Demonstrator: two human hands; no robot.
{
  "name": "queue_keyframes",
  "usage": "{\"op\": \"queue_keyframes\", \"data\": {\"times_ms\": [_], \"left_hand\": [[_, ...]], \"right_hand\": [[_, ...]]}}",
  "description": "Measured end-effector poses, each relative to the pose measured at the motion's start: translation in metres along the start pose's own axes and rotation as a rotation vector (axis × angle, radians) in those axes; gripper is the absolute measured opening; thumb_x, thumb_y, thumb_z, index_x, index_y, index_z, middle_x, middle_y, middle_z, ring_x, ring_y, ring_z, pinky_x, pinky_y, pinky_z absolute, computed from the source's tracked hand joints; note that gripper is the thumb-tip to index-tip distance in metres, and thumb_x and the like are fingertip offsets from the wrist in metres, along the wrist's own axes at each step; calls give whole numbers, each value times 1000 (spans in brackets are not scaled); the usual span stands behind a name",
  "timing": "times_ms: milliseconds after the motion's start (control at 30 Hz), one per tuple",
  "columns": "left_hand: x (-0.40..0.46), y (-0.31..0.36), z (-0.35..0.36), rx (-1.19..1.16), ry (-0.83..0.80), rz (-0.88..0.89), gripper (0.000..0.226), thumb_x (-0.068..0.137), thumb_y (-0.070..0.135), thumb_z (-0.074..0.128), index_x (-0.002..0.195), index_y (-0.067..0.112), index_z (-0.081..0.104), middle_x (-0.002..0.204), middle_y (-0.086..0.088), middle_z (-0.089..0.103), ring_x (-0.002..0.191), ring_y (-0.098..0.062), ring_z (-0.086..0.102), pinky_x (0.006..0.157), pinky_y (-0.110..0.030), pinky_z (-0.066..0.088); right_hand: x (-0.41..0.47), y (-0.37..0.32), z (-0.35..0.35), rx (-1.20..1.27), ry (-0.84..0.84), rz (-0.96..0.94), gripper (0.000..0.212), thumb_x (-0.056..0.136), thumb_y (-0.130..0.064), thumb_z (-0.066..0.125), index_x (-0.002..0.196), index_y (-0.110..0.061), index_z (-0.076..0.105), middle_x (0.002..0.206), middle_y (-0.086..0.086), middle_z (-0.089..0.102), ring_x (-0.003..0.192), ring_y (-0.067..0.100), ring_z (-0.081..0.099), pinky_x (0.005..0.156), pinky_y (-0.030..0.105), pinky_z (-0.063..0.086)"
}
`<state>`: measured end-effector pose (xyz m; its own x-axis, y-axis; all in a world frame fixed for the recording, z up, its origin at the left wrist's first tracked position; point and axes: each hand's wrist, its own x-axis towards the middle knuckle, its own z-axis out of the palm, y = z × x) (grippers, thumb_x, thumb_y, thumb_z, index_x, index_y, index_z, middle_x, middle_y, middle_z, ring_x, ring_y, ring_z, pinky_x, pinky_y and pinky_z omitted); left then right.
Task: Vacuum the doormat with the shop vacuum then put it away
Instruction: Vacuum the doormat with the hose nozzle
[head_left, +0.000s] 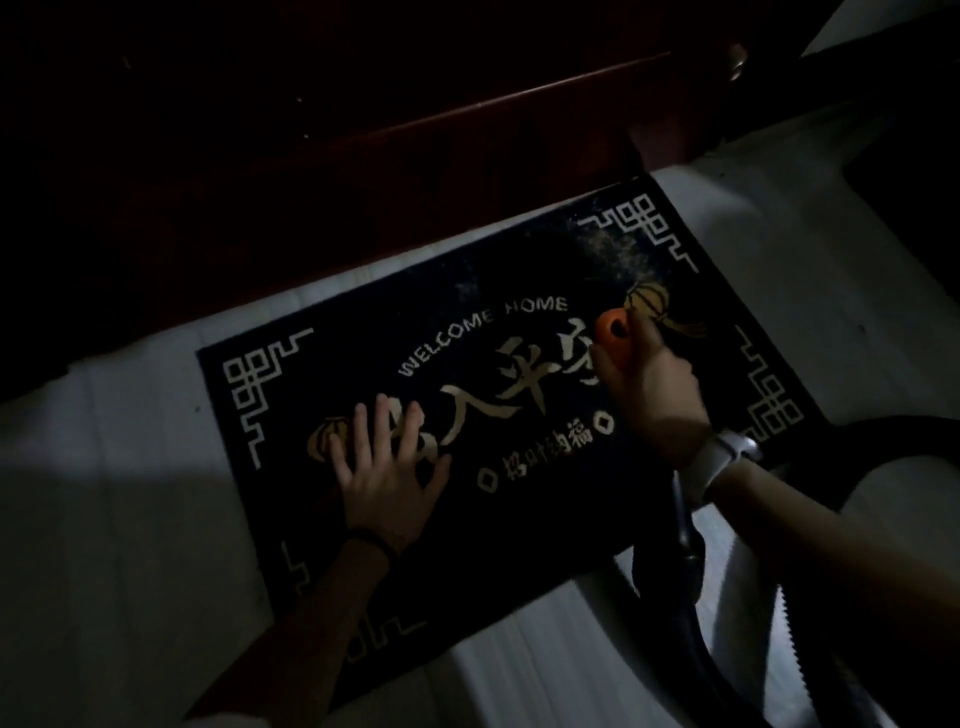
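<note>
A dark doormat (519, 509) with pale "WELCOME HOME" lettering and corner patterns lies tilted on the pale floor. My left hand (387, 467) presses flat on its left half, fingers spread. My right hand (649, 384) grips the orange nozzle (613, 325) of the vacuum, whose tip points down at the mat's right half. A black hose (691, 582) runs from under my right wrist toward the lower right. Pale dust speckles the mat's upper right part (618, 254). The vacuum body is out of sight.
A dark reddish wooden door (415, 130) stands right behind the mat's far edge. The hose loops over the pale floor (104, 519) at the right (883, 431). The scene is dim, with deep shadow at the top left.
</note>
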<state>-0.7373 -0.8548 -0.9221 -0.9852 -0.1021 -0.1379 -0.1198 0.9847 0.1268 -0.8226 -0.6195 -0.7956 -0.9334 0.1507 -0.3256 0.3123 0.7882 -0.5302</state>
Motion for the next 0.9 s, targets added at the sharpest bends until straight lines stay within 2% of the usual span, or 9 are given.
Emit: {"op": "queue_keyframes", "data": {"times_ms": [133,233,367,433,500,567,700,767,900], "left_hand": [[4,-19,-3,1,6,28,74,87,68,8,137,25,42,147,-11,37,136,-29,28,105,-58,24],[6,-27,-5,-10,29,32,71,82,66,23,134,23,45,147,-11,37,137,-30,29,105,-61,24],[18,1,-14,-194,-40,-190,83,69,67,20,131,17,44,150,-12,27,142,-33,12,109,-62,2],[20,10,-8,-141,-35,-192,80,72,65,22,132,15,44,147,-18,30,140,-39,14,107,-66,3],[21,10,1,-94,8,-176,73,76,62,28,129,16,45,143,-20,36,137,-41,21,103,-69,9],[22,10,4,-84,67,-188,68,75,60,33,127,18,46,140,-20,40,135,-41,24,102,-70,13],[22,13,5,-52,109,-191,62,80,60,33,126,19,45,141,-19,41,134,-40,29,102,-70,15],[21,12,6,-28,115,-186,62,82,60,31,127,19,43,143,-18,40,135,-40,28,102,-69,15],[23,12,7,-48,115,-189,64,78,60,32,126,19,42,142,-20,40,134,-42,28,100,-71,17]], "right_hand": [[-55,-12,42,-83,-183,-177,56,92,-41,46,141,-28,20,111,9,63,92,28,63,68,25,37],[-78,-16,48,-68,-271,-229,58,93,-45,43,141,-33,14,118,3,60,94,21,62,72,25,41],[-70,-22,38,-96,-271,-254,59,92,-47,42,142,-32,15,120,6,59,95,24,62,80,32,50],[-63,-28,37,-127,-251,-294,60,92,-47,43,143,-30,16,120,7,60,95,23,62,81,36,51],[-50,-28,35,-146,-237,-311,59,92,-46,43,143,-30,18,115,4,61,89,22,62,72,28,48],[-30,-21,26,-130,-206,-242,56,92,-45,45,141,-31,23,106,5,62,84,24,61,65,23,43],[21,8,-6,-47,58,48,54,90,-42,50,139,-26,31,119,21,60,107,41,56,85,38,43],[26,11,-7,-31,118,122,54,91,-41,49,138,-25,30,118,24,59,107,44,54,85,40,41],[-17,-20,36,-19,-106,-135,58,92,-40,47,142,-26,21,106,13,65,88,32,63,73,32,47]]}}
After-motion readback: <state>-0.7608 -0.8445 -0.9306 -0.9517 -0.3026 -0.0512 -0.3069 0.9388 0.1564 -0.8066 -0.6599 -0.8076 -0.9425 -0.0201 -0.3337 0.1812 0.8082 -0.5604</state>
